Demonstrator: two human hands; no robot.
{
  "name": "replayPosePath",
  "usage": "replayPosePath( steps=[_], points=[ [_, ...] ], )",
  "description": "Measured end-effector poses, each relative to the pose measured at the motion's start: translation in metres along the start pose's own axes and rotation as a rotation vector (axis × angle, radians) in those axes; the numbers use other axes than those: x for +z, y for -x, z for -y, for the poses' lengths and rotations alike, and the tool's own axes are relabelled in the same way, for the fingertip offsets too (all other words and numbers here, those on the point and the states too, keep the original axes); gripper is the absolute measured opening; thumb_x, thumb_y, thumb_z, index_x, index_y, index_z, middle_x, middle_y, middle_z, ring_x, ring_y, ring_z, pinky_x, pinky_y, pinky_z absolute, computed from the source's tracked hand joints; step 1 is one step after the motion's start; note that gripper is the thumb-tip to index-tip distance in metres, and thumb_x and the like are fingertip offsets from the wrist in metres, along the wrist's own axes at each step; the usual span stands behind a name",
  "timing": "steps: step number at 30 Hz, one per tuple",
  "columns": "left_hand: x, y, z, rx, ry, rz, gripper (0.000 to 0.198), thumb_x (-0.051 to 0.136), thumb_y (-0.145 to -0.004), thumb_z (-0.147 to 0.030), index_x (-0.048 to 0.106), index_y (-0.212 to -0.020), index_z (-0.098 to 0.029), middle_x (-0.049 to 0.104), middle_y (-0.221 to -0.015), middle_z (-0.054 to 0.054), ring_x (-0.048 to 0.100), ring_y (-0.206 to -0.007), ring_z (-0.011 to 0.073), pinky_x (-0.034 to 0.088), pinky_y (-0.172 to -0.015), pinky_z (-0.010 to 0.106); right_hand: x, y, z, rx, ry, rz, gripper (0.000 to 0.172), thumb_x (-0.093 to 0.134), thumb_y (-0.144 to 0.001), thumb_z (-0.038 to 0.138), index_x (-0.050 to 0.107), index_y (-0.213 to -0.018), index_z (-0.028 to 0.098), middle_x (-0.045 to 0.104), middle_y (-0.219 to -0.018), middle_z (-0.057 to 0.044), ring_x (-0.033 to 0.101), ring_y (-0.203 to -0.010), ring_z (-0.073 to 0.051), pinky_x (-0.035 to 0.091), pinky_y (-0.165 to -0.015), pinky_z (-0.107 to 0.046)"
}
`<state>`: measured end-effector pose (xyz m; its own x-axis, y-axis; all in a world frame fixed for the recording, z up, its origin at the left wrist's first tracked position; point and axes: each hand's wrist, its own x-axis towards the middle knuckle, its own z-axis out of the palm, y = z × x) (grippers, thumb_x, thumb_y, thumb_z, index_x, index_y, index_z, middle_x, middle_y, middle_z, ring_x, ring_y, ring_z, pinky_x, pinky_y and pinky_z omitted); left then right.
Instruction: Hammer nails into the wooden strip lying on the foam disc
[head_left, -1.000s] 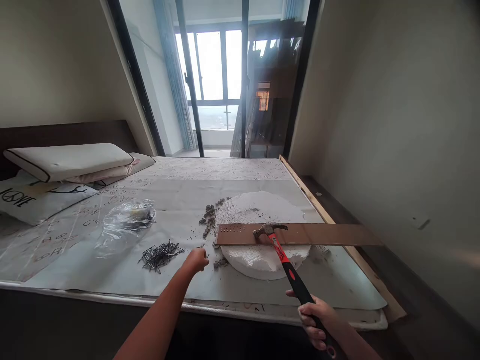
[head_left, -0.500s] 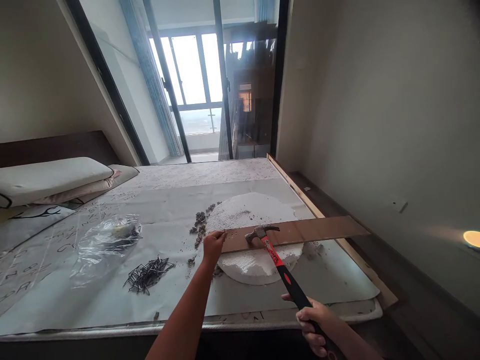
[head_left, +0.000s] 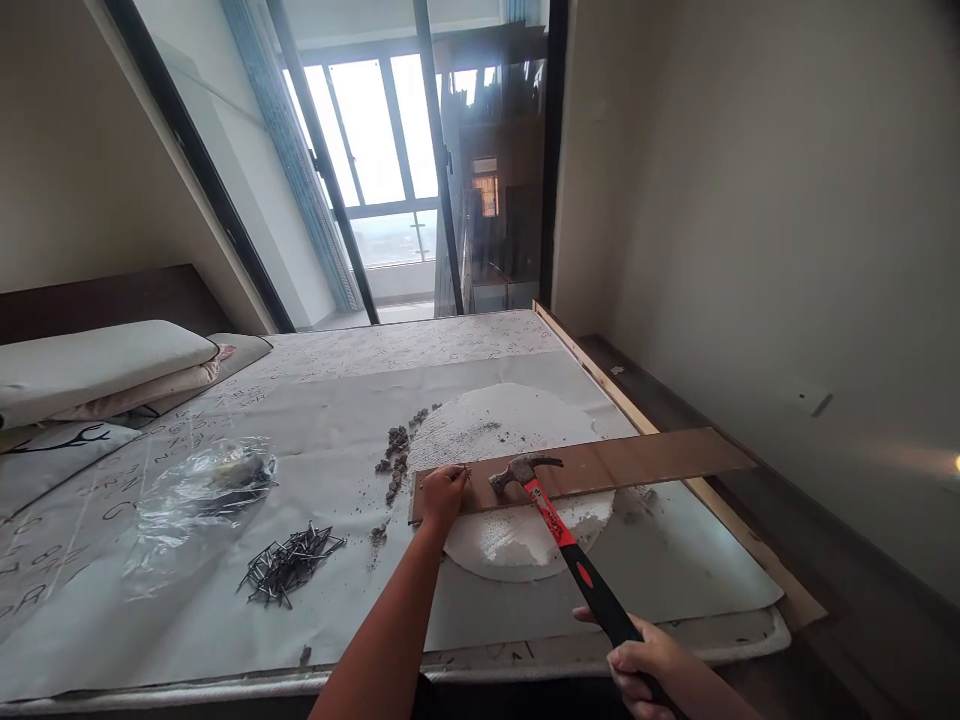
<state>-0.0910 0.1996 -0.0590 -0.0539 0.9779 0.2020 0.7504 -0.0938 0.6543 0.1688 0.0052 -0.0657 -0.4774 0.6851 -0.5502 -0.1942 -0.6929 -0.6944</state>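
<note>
My right hand [head_left: 645, 665] is wrapped around the black and red handle of a claw hammer [head_left: 555, 525]. The hammer's metal head is over a long brown wooden board [head_left: 622, 462], just right of my left hand [head_left: 444, 495]. That hand is by the board's left end, its fingertips pinched on what looks like a nail, mostly hidden by the fingers. Beneath the board lies a round white slab [head_left: 502, 410] with a rough, crumbly surface. A pile of loose nails [head_left: 291, 565] rests to the left of my left forearm.
Grey rubble [head_left: 395, 450] lines the slab's left edge. A clear plastic bag [head_left: 202, 500] lies on the grey sheet [head_left: 330, 440] covering the mattress. Pillows [head_left: 105, 365] are at far left. A wooden rail [head_left: 592, 368] runs along the right, beside the wall.
My left hand has shifted right along the board, uncovering its left end. The hammer stays beside it, its head nearly unmoved over the board. The view has shifted slightly.
</note>
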Motion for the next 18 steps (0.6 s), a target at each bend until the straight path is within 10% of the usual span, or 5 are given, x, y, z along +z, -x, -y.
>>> replayPosePath(
  steps=[18],
  points=[
    [0.0092, 0.0038, 0.0002, 0.080, -0.072, -0.023, 0.022, 0.049, -0.080, -0.030, 0.066, -0.074, -0.018, 0.067, -0.081, 0.004, 0.058, -0.078, 0.0153, 0.039, -0.070, 0.024, 0.0006, 0.0020, -0.0001, -0.019, 0.065, -0.038, 0.084, 0.046, -0.058, 0.028, 0.018, -0.135, 0.011, 0.038, -0.039, 0.013, 0.027, -0.026, -0.005, 0.022, -0.028, -0.016]
  ],
)
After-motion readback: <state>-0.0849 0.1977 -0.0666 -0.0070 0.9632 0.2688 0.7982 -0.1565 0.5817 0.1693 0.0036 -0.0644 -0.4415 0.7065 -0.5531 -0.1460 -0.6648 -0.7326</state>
